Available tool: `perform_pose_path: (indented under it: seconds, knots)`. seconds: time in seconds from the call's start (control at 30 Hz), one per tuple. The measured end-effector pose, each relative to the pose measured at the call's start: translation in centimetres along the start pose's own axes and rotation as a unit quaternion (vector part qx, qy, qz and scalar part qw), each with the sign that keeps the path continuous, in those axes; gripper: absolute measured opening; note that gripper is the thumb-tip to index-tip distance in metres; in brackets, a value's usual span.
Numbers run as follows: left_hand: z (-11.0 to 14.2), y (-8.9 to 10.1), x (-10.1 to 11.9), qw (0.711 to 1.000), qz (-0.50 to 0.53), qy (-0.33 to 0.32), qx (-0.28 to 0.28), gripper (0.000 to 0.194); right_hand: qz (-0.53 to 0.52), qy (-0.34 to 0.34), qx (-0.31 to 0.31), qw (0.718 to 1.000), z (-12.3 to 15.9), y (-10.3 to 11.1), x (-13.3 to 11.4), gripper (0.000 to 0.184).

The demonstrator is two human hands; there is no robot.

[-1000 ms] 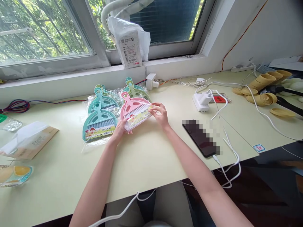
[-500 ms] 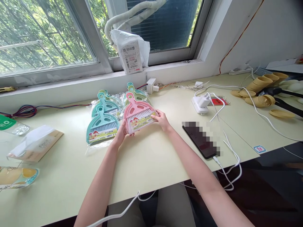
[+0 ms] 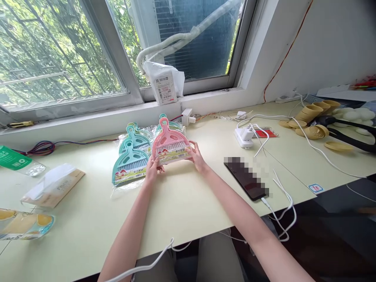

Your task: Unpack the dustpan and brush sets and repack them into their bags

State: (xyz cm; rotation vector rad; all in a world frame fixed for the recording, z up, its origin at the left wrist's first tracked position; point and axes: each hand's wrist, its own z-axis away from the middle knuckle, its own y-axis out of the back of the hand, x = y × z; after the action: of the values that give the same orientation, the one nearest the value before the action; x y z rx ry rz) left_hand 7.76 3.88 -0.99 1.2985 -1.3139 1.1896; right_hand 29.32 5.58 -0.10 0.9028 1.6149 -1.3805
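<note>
A pink dustpan and brush set [image 3: 170,143] in clear wrap is held between both hands, handle pointing toward the window. My left hand [image 3: 152,168] grips its lower left corner, and my right hand [image 3: 196,155] grips its right edge. Behind the pink set, partly covered by it, lies a teal set [image 3: 162,117]. Just left of my left hand lies a teal dustpan and brush set [image 3: 131,158] with a printed mushroom label. Beyond that one is another teal set [image 3: 135,137], with a green handle showing behind it.
At right lie a phone [image 3: 246,178] on a white cable and a white power adapter [image 3: 244,137]. A tissue pack [image 3: 54,186] and two bottles, one green-labelled [image 3: 20,161], are at left. Tan cups [image 3: 311,113] stand far right. A wrapped box [image 3: 164,86] sits on the sill.
The pink set has been straightened and brought over the teal set behind it, with both hands still on it. The camera view has tilted upward and shifted slightly left.
</note>
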Motion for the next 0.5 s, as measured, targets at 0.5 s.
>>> perform_pose_path:
  seconds: [0.5]
  knots:
    - [0.5, 0.0, 0.8, 0.996, -0.065, -0.050, 0.044, 0.054, 0.141, 0.068, 0.201, 0.967, -2.3, 6.2, -2.3, 0.065]
